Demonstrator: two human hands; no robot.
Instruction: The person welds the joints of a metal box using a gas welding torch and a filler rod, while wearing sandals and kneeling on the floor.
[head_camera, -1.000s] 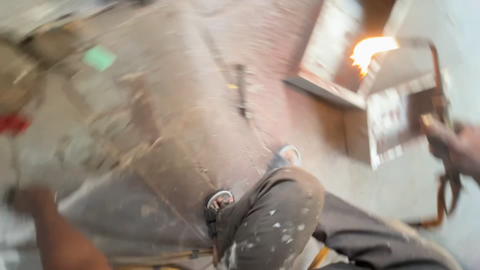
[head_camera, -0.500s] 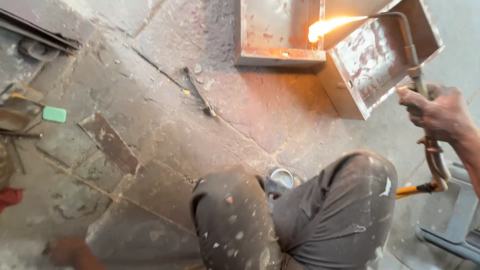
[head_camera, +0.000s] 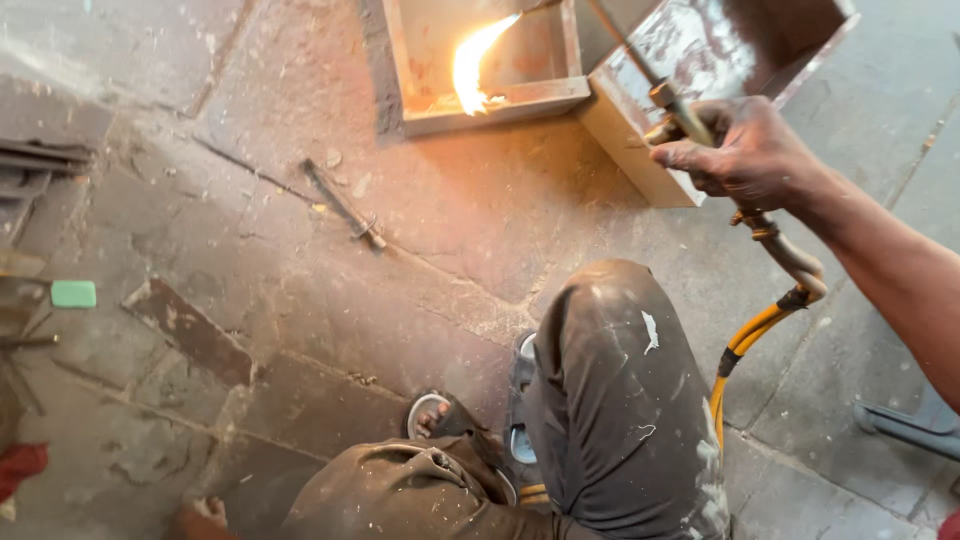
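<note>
**Torch flame playing on the edge of a metal box**

The right hand (head_camera: 735, 150) is wrapping tightly around the handle of a gas torch (head_camera: 672, 104), whose thin tube is running up and left to a flame (head_camera: 474, 65) that is licking the front wall of an open rectangular metal box (head_camera: 490, 95) on the stone floor (head_camera: 300, 300). A second metal box (head_camera: 690, 60) is lying tilted just beside the first, touching it at the corner. The step in hand looks like heating or brazing that wall; the next move is likely calling for a steady wrist and a slow sweep along the edge. The yellow hose (head_camera: 745, 340) is looping down past the person's bent knee (head_camera: 610, 330). The left hand (head_camera: 205, 512) is barely showing at the bottom edge (whether it is gripping anything cannot be told).

Compared with half a second ago, the camera is sitting closer, and the flame is now pointing down onto the box wall rather than streaming sideways above it.
</note>
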